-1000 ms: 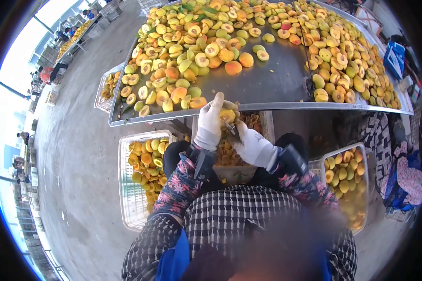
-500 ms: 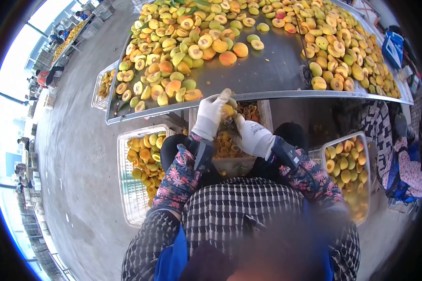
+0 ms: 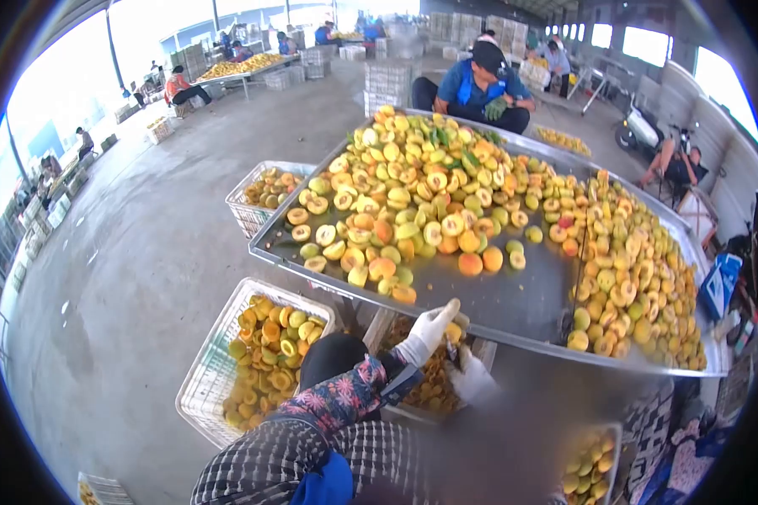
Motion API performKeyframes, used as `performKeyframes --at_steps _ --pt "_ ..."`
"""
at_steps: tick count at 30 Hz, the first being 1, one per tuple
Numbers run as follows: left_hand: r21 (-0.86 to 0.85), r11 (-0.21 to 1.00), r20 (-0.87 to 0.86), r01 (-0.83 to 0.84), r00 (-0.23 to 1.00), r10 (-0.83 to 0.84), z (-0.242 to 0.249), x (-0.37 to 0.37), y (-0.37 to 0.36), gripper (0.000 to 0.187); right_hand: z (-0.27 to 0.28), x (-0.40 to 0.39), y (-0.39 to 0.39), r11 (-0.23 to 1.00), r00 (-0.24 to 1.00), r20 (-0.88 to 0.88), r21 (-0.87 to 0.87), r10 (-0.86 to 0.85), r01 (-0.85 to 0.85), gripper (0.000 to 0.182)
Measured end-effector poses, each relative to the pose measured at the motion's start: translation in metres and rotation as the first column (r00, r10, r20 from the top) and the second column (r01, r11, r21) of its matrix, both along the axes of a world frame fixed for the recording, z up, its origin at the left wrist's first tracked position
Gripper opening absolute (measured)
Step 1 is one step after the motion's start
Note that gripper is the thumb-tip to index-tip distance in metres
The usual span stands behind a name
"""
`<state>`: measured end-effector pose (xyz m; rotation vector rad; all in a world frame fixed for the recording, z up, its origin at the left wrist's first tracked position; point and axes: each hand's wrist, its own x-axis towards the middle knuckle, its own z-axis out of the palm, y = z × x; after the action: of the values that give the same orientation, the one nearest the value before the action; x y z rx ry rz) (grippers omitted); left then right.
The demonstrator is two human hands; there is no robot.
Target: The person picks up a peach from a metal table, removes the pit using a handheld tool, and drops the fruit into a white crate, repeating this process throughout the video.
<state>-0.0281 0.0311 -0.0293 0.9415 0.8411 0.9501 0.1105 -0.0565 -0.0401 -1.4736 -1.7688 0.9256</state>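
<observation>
My left hand (image 3: 430,331), in a white glove, is closed around a yellow peach (image 3: 454,332) just in front of the metal table's near edge. My right hand (image 3: 473,381), gloved too and slightly blurred, is right below it, closed on a small dark tool (image 3: 453,357) whose tip points up at the fruit. Beneath both hands stands a crate (image 3: 377,330) with orange-brown scraps in it. Many halved peaches (image 3: 413,202) lie heaped on the metal table (image 3: 514,295), some cut side up.
A white crate of peach halves (image 3: 206,370) stands on the floor left of my knee, another crate (image 3: 612,438) at the lower right. A further crate (image 3: 248,210) is beside the table's left end. Across the table sits a person (image 3: 484,88) wearing green gloves.
The view has tilted up and swung, so the far side of the table and the hall now show. Both hands stay together at the table edge, the left still holding a peach.
</observation>
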Motion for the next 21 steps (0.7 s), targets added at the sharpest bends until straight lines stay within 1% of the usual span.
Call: performKeyframes --at_steps 1,2,3,4,5,6,7,8,9,10,11,12,13,15,16,17,19,20,21 --pt "-0.03 1.0 -0.035 0.002 0.999 -0.003 -0.004 0.001 0.003 0.047 0.006 -0.002 -0.001 1.0 0.996 0.087 0.015 -0.008 0.006 0.03" --pt "-0.045 0.999 -0.105 0.011 0.994 -0.016 0.006 0.0 0.0 0.046 0.017 -0.006 -0.001 0.986 0.965 0.261 -0.161 -0.005 0.049 0.034" --pt "-0.065 0.998 -0.177 0.021 0.984 -0.032 0.015 -0.003 -0.005 0.045 0.001 -0.003 0.0 0.994 0.989 0.15 -0.108 0.011 0.005 0.036" --pt "-0.044 0.999 -0.15 0.016 0.988 -0.023 0.005 -0.003 -0.004 0.044 -0.031 0.001 -0.001 0.998 0.999 0.034 -0.053 0.032 -0.03 0.037" --pt "-0.058 0.998 -0.1 0.003 0.995 -0.009 0.006 -0.003 -0.005 0.043 -0.046 0.004 0.001 0.998 0.995 -0.08 0.008 0.058 -0.058 0.039" --pt "-0.075 0.997 -0.049 -0.008 0.999 0.004 0.007 -0.003 -0.006 0.043 -0.042 -0.003 0.001 0.988 0.948 -0.315 -0.128 0.043 -0.087 0.038" --pt "-0.095 0.995 0.003 -0.015 1.0 0.015 0.006 -0.002 -0.009 0.042 -0.038 -0.009 0.0 0.972 0.905 -0.426 -0.207 0.011 -0.109 0.037" --pt "-0.084 0.996 0.015 -0.017 1.0 0.018 -0.002 -0.002 -0.005 0.039 -0.033 -0.012 -0.002 0.951 0.849 -0.526 -0.279 -0.039 -0.129 0.036" --pt "-0.049 0.995 0.048 -0.083 0.995 0.085 -0.011 0.003 -0.006 0.039 -0.029 -0.012 -0.006 0.927 0.781 -0.615 -0.346 -0.108 -0.144 0.035" --pt "-0.059 0.994 0.033 -0.096 0.995 0.098 -0.011 0.004 -0.006 0.039 -0.042 -0.011 -0.003 0.947 0.844 -0.535 -0.289 -0.037 -0.141 0.032" --pt "-0.073 0.991 0.012 -0.113 0.993 0.114 -0.011 0.003 -0.007 0.039 -0.031 -0.016 -0.007 0.951 0.884 -0.463 -0.296 -0.059 -0.091 0.032" --pt "-0.173 0.981 0.076 -0.09 0.992 0.104 -0.007 0.003 -0.006 0.039 -0.026 -0.015 -0.008 0.995 0.965 -0.261 -0.091 0.006 -0.031 0.033" --pt "-0.189 0.981 0.062 -0.045 0.996 0.057 -0.002 -0.001 -0.007 0.04 -0.022 -0.014 -0.009 0.993 0.999 -0.033 0.118 0.027 -0.023 0.035" --pt "-0.189 0.982 0.005 -0.014 1.0 0.015 0.011 -0.006 -0.012 0.043 0.002 -0.016 -0.013 1.0 0.997 0.073 -0.013 0.024 -0.023 0.036" --pt "-0.169 0.985 -0.031 -0.031 0.999 0.026 0.008 -0.004 -0.011 0.045 0.011 -0.016 -0.014 0.997 0.992 0.125 -0.081 0.03 -0.02 0.037" --pt "-0.133 0.99 -0.074 -0.04 0.997 0.03 0.005 -0.004 -0.01 0.046 0.013 -0.017 -0.013 0.996 0.99 0.141 -0.083 0.025 -0.013 0.037" --pt "-0.129 0.99 -0.105 -0.053 0.994 0.04 0.004 -0.004 -0.011 0.048 0.007 -0.019 -0.015 0.996 0.985 0.172 -0.092 0.02 -0.004 0.036" --pt "-0.124 0.992 -0.107 -0.039 0.994 0.025 0.001 -0.006 -0.01 0.049 -0.004 -0.02 -0.016 0.999 0.999 0.038 0.033 0.0 -0.001 0.036" --pt "-0.099 0.994 -0.074 -0.047 0.996 0.04 -0.001 -0.007 -0.012 0.049 -0.01 -0.019 -0.016 1.0 0.999 -0.041 -0.02 0.016 -0.017 0.036"
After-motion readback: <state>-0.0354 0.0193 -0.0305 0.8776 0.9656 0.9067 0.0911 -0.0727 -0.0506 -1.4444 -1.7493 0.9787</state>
